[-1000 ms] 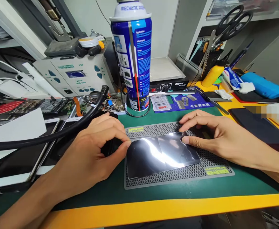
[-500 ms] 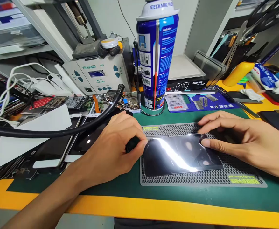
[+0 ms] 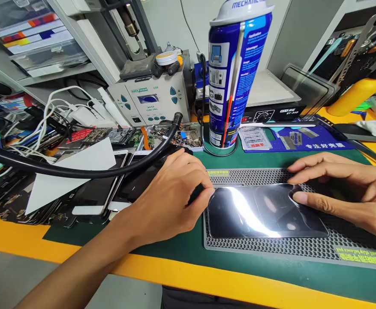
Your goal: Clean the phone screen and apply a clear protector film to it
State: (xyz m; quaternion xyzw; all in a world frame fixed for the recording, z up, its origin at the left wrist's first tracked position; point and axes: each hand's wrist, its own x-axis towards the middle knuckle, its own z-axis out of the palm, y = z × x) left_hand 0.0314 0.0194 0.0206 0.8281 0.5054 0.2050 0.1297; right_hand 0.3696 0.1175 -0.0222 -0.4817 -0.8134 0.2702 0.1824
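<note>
A dark phone [image 3: 239,225] lies flat, its face glossy with a bright reflection and what looks like clear screen film [image 3: 265,199] over it. My left hand [image 3: 183,193] pinches at the film's far left corner, thumb and forefinger pressed together; what lies between the fingertips is barely visible. From the other side, my right hand [image 3: 342,189] has its thumb on the film near the far right corner, where the surface ripples. Its fingers curl at the phone's far edge. Beneath the phone is a grey honeycomb pad [image 3: 271,249] on a green mat [image 3: 175,244].
A blue spray can [image 3: 226,86] stands behind the pad. A black hose [image 3: 126,169] crosses at left, above several phones and a white sheet [image 3: 75,180]. Farther back are a grey hot-air station [image 3: 149,101], a flat heating unit [image 3: 268,113] and a yellow bottle [image 3: 355,96].
The whole view has shifted, so everything appears farther right. Both hands keep nearly the same places at the phone's two far corners.
</note>
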